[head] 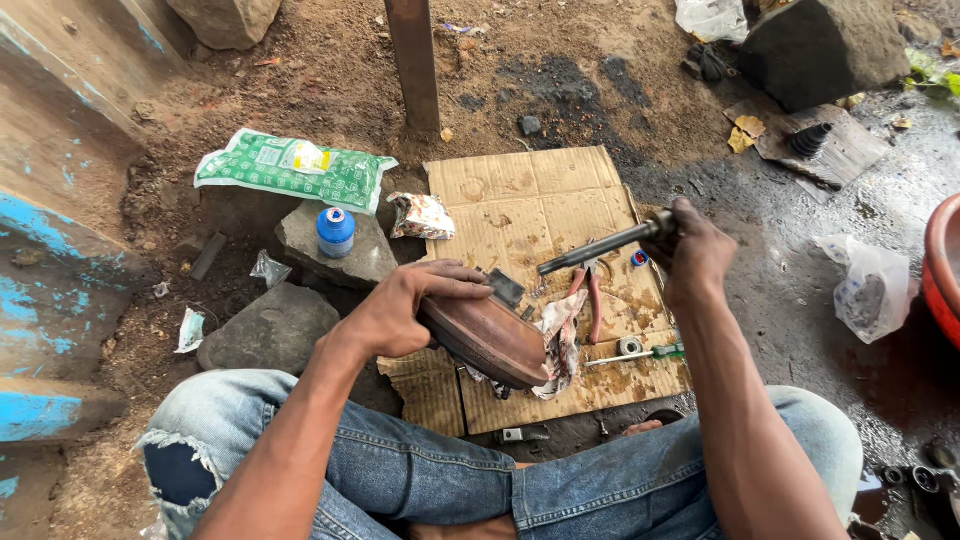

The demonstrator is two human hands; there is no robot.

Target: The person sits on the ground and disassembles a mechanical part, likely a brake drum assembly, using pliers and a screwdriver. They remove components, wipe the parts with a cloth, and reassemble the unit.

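the left hand (pixel 405 305) is clamped over a brown shoe (pixel 487 338), fingers spread across its upper, holding it sole-up and tilted above the person's lap. the right hand (pixel 693 252) is closed round the handle of a dark metal hammer (pixel 600 247), whose shaft runs out leftward toward the shoe without touching it. under both hands lies a sheet of cardboard (pixel 520 200), with red-handled pliers (pixel 592 297) just below the hammer and a crumpled cloth (pixel 560 335) beside the shoe. a blue thread spool (pixel 335 231) stands on a stone (pixel 330 260) beyond the left hand.
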